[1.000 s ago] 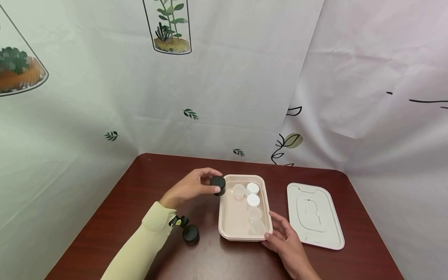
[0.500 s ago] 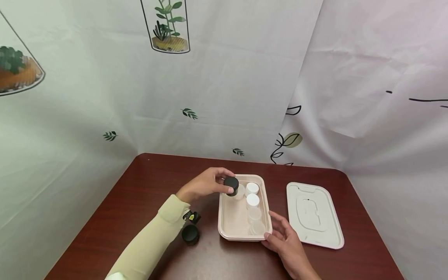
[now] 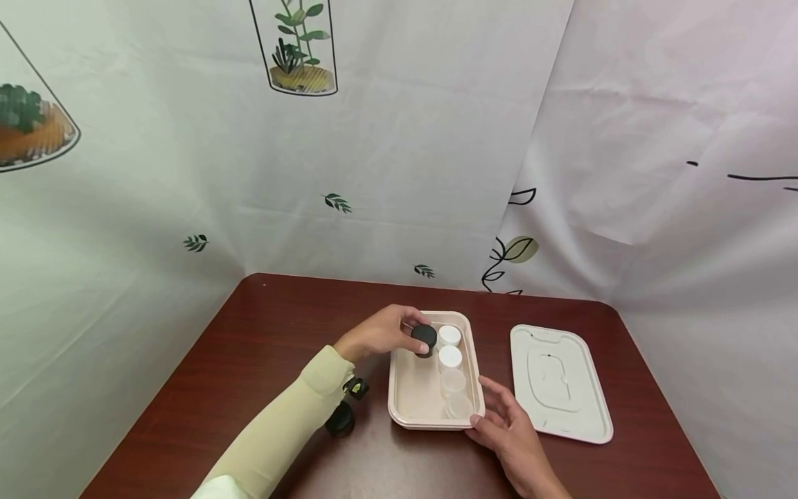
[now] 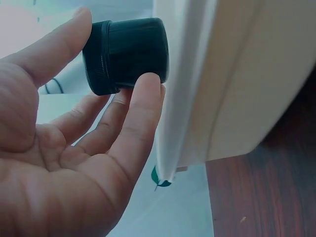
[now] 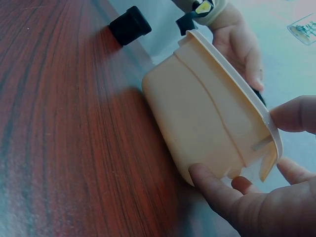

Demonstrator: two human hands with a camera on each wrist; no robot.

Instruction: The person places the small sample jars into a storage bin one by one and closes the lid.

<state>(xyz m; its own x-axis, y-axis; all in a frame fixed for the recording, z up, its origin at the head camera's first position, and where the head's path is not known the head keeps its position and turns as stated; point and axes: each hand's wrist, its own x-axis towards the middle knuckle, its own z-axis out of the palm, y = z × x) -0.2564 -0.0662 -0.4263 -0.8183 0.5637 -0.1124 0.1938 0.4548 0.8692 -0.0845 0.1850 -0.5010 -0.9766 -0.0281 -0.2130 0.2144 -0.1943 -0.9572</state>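
Observation:
My left hand (image 3: pixel 383 331) pinches a black screw-lid jar (image 3: pixel 424 338) between thumb and fingertips, over the far left part of a beige plastic container (image 3: pixel 411 398). In the left wrist view the black jar (image 4: pixel 133 52) lies sideways, right at the container's rim (image 4: pixel 185 74). Down the container's right side stand white-capped jars (image 3: pixel 450 358) and clear jars (image 3: pixel 454 383). My right hand (image 3: pixel 511 436) grips the container's near right corner; in the right wrist view, thumb and fingers hold its rim and wall (image 5: pixel 197 108). A clear jar at the far left is hidden.
A second black jar (image 3: pixel 339 421) stands on the dark red wooden table (image 3: pixel 212 367), left of the container and partly behind my left sleeve. A pale lid (image 3: pixel 555 381) lies flat to the right. A patterned fabric backdrop (image 3: pixel 386 159) rises behind the table.
My left hand has carried the black jar rightward from beside the container's left rim to over its inside, then lower, now covering the clear jar there. The right hand has stayed still.

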